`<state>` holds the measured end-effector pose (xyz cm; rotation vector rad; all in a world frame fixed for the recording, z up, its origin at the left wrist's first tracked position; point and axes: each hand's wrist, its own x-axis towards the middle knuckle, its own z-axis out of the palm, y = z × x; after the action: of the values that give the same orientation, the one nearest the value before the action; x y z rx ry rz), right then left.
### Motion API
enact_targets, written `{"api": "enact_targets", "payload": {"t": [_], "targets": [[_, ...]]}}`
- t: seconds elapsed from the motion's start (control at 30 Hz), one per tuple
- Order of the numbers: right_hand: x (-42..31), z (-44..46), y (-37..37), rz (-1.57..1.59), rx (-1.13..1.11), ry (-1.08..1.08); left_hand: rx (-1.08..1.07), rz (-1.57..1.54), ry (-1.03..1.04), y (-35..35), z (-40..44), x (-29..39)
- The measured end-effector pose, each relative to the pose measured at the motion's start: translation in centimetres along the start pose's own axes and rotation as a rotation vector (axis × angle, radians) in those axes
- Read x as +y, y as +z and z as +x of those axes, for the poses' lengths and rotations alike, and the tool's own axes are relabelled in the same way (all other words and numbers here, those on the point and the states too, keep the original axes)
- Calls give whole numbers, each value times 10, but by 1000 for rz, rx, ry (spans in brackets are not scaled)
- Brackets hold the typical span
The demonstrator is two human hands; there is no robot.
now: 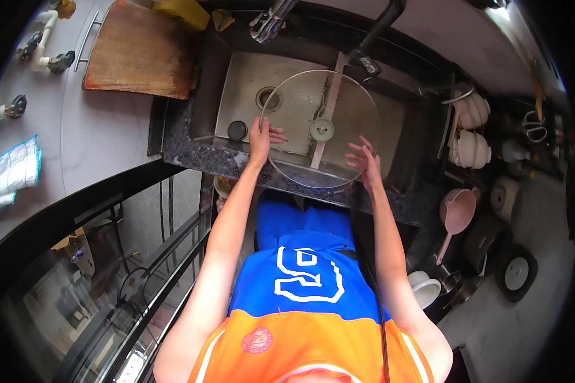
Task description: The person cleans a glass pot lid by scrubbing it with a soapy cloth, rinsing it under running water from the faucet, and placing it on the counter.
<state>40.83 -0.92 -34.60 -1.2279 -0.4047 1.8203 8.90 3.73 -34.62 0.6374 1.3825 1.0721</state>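
A large round glass lid [294, 163] with a pale knob [322, 130] at its centre is held flat over the double sink [249, 70]. My left hand [262, 137] grips its rim on the left, thumb above and fingers seen through the glass. Across from it, my right hand [367, 163] holds the right side of the rim, its fingers also under the glass. Through the lid I see the divider between the two basins. A small black round cap [237, 131] lies in the left basin, close to my left hand.
Two taps, a chrome one [271, 24] and a black one [367, 60], reach over the sink. A wooden chopping board [140, 54] leans at the left. White bowls [470, 149] and a pink ladle-shaped dipper [457, 212] stand to the right. A cloth [11, 175] hangs far left.
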Motion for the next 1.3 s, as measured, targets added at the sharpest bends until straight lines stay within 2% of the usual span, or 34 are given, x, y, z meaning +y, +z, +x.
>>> {"api": "enact_targets", "payload": {"t": [0.17,0.43,0.63,0.73,0.83,0.9,1.03,1.3], "targets": [[3,-1,15,-207,196,-95,61,-37,21,2,-12,11],[33,24,6,-158,169,-78,99,18,15,-25,-6,-15],[34,34,0,-269,202,-88,101,-38,7,-27,-2,-31],[30,38,2,-278,182,-69,104,-130,-68,-32,0,-33],[27,39,1,-283,173,-28,46,-91,-97,-41,5,-33],[24,40,-2,-349,164,-25,-19,-47,-5,-43,14,-30],[16,43,-3,-390,152,-15,-89,-15,-51,-41,35,-3],[-4,54,0,-503,122,-38,-102,169,-72,-49,66,-15]]}}
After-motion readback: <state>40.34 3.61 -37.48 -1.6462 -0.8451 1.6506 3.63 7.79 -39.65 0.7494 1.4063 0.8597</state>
